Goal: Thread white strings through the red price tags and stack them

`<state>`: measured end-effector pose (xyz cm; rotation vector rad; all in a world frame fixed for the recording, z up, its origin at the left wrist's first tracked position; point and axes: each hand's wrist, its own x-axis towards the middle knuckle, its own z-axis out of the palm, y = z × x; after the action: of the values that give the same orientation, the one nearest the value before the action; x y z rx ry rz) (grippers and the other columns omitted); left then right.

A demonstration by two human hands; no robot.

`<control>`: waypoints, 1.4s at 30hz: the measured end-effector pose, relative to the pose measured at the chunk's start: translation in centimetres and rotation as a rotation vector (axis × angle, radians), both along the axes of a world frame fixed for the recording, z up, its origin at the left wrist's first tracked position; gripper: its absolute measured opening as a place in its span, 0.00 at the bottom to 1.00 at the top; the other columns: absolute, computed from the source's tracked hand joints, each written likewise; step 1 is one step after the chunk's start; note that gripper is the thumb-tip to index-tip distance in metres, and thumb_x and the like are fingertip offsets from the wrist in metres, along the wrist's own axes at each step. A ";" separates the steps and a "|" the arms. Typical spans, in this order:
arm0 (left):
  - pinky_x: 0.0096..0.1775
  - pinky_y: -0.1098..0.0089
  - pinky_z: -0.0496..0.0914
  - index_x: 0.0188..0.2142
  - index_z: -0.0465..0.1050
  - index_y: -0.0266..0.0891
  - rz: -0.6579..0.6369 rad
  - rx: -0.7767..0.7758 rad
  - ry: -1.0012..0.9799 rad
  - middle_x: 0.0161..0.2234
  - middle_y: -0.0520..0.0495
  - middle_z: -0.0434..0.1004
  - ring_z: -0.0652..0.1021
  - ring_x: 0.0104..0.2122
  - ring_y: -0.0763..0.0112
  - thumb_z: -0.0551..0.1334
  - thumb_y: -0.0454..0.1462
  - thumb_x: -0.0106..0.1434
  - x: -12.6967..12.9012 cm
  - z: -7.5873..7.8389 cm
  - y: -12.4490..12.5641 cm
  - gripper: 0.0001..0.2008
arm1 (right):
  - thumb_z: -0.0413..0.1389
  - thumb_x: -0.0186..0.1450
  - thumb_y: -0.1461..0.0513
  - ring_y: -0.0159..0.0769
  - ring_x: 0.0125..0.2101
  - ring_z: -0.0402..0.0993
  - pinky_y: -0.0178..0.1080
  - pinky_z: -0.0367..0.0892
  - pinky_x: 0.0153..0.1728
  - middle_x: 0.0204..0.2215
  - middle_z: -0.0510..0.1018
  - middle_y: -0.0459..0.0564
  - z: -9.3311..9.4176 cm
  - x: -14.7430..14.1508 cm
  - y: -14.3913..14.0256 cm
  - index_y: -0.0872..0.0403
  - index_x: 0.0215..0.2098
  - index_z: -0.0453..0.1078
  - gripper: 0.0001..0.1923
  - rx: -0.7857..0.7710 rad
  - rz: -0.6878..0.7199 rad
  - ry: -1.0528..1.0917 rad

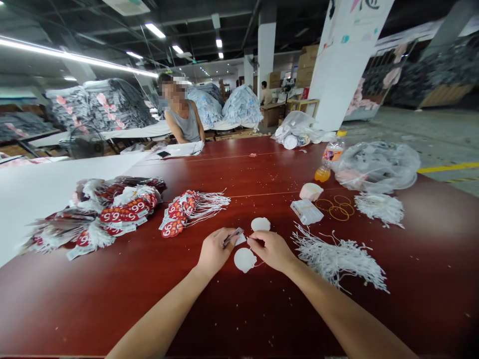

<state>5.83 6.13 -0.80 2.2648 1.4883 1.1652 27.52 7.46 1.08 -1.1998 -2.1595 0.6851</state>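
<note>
Over the near middle of the table, my left hand [216, 250] is closed on a small stack of tags [232, 237], seen nearly edge-on. A pale tag [241, 240] sticks out between my two hands. My right hand [275, 249] is pinched right beside it, and what its fingertips hold is too small to make out. Just below my fingers lies a white round tag [244, 260], with a thin string by its edge. Another white round tag [261, 224] lies just beyond my hands. To the right is a bundle of white hang-tag strings [342, 259].
Red tags with strings [179, 214] lie left of my hands, with a larger tag heap [112, 209] beyond. On the right are a clear plastic box [307, 212], yellow rubber bands [339, 208], an orange drink bottle [331, 155] and a plastic bag [377, 164]. A person [183, 117] sits across the table.
</note>
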 end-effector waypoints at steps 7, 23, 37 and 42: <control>0.48 0.68 0.73 0.50 0.74 0.47 -0.159 0.037 -0.026 0.45 0.52 0.80 0.80 0.43 0.69 0.62 0.36 0.69 0.6 -0.1 -0.5 0.10 | 0.52 0.70 0.59 0.32 0.26 0.67 0.34 0.55 0.30 0.25 0.75 0.44 0.1 -0.4 -0.3 0.53 0.28 0.68 0.13 0.081 -0.033 -0.006; 0.46 0.62 0.66 0.46 0.75 0.46 -0.412 0.093 0.361 0.47 0.49 0.79 0.77 0.45 0.62 0.64 0.43 0.67 2.4 -0.2 -3.0 0.09 | 0.60 0.66 0.48 0.27 0.15 0.51 0.35 0.51 0.20 0.13 0.61 0.38 4.0 3.9 -1.1 0.51 0.32 0.72 0.15 -0.523 0.244 0.734; 0.53 0.54 0.62 0.34 0.80 0.45 0.393 0.055 0.181 0.32 0.47 0.78 0.75 0.41 0.57 0.62 0.30 0.55 -12.6 4.2 1.2 0.10 | 0.63 0.60 0.60 0.41 0.59 0.69 0.44 0.75 0.49 0.60 0.71 0.48 0.8 -6.5 4.7 0.47 0.50 0.70 0.20 -0.794 -0.047 0.907; 0.63 0.44 0.48 0.48 0.78 0.45 0.687 0.105 0.172 0.54 0.43 0.73 0.67 0.56 0.51 0.63 0.30 0.57 -15.4 0.9 3.2 0.19 | 0.51 0.69 0.52 0.39 0.53 0.75 0.44 0.74 0.49 0.59 0.71 0.57 0.4 -11.9 5.4 0.53 0.60 0.58 0.25 -0.631 0.063 0.566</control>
<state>-9.62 9.34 0.07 1.9995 2.4432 1.2367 15.59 12.89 1.50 -1.0450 -1.5461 1.5967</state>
